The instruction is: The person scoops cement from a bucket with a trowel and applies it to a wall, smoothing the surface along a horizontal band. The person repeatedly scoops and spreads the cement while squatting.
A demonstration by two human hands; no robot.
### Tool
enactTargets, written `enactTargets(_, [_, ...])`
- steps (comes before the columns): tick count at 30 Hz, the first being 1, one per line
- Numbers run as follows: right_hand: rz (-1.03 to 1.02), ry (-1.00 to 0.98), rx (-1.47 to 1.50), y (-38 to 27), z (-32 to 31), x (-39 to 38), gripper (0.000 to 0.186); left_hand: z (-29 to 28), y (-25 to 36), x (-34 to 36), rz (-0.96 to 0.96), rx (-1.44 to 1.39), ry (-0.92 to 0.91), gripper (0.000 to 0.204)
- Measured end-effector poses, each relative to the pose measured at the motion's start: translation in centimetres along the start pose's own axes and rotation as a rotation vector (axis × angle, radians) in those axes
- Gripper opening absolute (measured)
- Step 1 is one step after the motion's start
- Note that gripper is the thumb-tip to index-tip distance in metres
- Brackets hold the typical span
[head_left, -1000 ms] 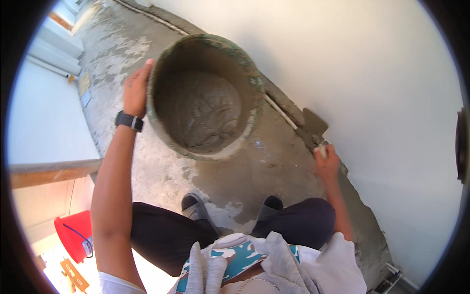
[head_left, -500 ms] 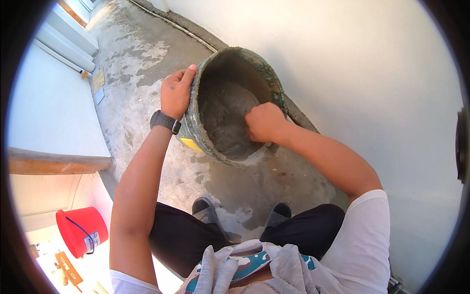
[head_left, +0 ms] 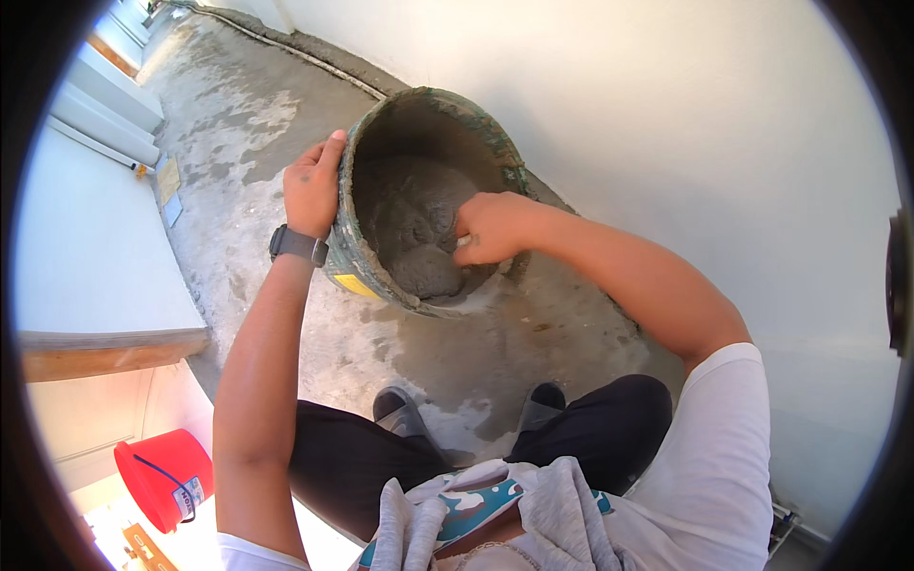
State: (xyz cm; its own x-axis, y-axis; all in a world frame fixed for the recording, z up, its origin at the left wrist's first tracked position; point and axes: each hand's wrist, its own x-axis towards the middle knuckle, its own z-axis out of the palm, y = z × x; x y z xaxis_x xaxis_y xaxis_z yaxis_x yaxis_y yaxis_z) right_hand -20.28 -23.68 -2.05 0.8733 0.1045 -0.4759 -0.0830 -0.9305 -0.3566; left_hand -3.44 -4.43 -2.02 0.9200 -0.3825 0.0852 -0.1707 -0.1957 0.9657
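Note:
A round dark green bucket [head_left: 350,233], crusted with dried cement and bearing a yellow label, leans tilted toward me on the floor. Wet grey mortar [head_left: 414,214] fills its lower part, with lumps and folds on the surface. My left hand [head_left: 312,187], a dark watch on its wrist, is closed on the bucket's left rim, thumb along the edge. Inside the mouth, over the mortar's right side, my right hand [head_left: 495,228] is closed in a fist. A small pale bit shows at its fingers; whatever it grips is otherwise hidden by the hand and mortar.
A white wall [head_left: 666,133] rises close on the right, with a thin pipe [head_left: 314,62] along its foot. My sandalled feet stand on the stained concrete floor [head_left: 333,362]. At lower left are a wooden edge [head_left: 114,357] and a red bucket [head_left: 167,476].
The view has turned slightly, so the green bucket appears farther left. My right hand has shifted left and turned within the bucket, and the mortar surface is more churned. My left hand keeps its hold.

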Motion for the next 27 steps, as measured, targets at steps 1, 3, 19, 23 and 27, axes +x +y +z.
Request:
enactTargets(1, [-0.008, 0.02, 0.044, 0.3, -0.5, -0.8, 0.041, -0.1, -0.1, 0.0, 0.009, 0.027, 0.009, 0.044])
enactTargets(3, [0.011, 0.052, 0.114, 1.2, -1.5, -2.8, 0.04, -0.1, -0.2, 0.1, 0.041, 0.072, 0.019, 0.045])
enactTargets(19, [0.469, 0.485, 0.403, 17.7, 8.6, -17.3, 0.038, -3.2, -2.9, 2.1, -0.053, -0.03, 0.021, 0.048])
enactTargets(23, [0.784, 0.636, 0.122, 18.7, 20.7, -12.6, 0.036, -3.5, -3.1, 2.2, -0.097, -0.024, -0.006, 0.047])
enactTargets(27, [0.894, 0.726, 0.047, 18.6, 27.4, -9.3, 0.038, -3.4, -2.7, 1.7, 0.022, 0.095, -0.033, 0.046])
